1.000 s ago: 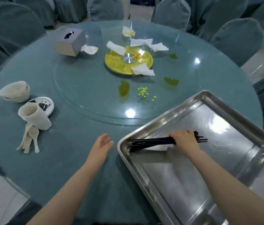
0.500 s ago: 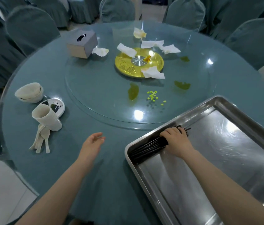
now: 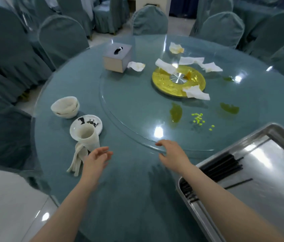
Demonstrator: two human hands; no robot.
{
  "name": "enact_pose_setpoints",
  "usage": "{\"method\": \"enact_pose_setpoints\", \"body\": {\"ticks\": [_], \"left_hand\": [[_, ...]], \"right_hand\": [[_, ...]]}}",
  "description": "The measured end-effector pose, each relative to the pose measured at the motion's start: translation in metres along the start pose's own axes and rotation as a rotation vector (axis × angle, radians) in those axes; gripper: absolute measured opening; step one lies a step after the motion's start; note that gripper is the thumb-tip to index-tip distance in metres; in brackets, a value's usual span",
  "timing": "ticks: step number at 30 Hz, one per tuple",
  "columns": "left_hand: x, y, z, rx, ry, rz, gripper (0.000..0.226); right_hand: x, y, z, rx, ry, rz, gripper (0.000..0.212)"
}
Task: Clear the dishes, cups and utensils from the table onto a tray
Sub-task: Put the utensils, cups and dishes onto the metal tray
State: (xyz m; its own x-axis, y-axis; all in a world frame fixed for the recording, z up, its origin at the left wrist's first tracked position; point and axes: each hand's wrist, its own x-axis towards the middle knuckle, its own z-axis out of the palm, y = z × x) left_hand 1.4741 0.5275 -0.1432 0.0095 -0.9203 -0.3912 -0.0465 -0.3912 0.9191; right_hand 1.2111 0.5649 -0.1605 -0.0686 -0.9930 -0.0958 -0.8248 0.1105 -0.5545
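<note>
Both hands are open and hold nothing. The left hand (image 3: 96, 161) is near the cup (image 3: 88, 137); the right hand (image 3: 172, 154) is over the table's (image 3: 129, 198) bare cloth.

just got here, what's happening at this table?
A person is clearing a round table onto a steel tray. Black chopsticks already lie in the tray. Both hands are empty: the left hand reaches toward the tipped cup, saucer and spoons; the right hand hovers by the glass turntable. Stacked bowls remain.
</note>
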Motion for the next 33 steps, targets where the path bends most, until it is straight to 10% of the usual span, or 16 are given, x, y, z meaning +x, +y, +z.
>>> {"method": "enact_pose_setpoints", "body": {"ticks": [8,13,33], "left_hand": [[0.085,-0.002,-0.102,0.186,0.214,-0.003,0.012],[0.109,-0.02,-0.112,0.558,0.069,-0.104,0.059],[0.095,-0.025,-0.078,0.872,-0.026,-0.022,0.004]], "right_hand": [[0.083,-0.123,0.074,0.311,-0.168,0.093,0.074],[0.112,-0.17,0.111,0.533,-0.217,0.128,0.09],[0.061,-0.102,0.073,0.674,0.068,0.304,0.058]]}}
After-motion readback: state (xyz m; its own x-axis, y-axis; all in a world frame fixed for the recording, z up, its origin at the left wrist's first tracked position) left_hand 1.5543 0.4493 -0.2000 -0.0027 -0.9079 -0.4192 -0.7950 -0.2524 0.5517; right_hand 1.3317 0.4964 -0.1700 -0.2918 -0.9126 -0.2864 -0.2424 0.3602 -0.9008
